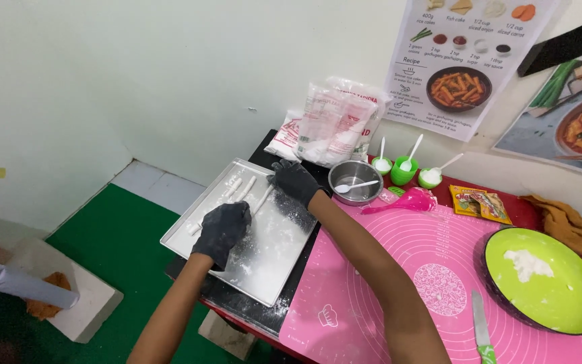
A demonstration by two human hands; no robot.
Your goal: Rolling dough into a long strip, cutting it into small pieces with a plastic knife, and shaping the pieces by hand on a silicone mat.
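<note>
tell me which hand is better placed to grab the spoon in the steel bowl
Probably the right hand. It rests at the tray's far edge, right beside the steel bowl holding the white spoon. The left hand sits farther off, over the dough sticks mid-tray.

Several white dough sticks (237, 191) lie on a rectangular metal tray (274, 259), in its far-left part. They are thin, rolled and pale, lined up roughly side by side and running lengthwise toward the tray's far corner. One stick (262, 199) lies slightly apart to the right, angled between the two gloved hands. Some ends are hidden under the left glove. The tray is shallow, silver and dusted with white flour, and sits tilted across the dark tabletop edge beside a pink mat.
</note>
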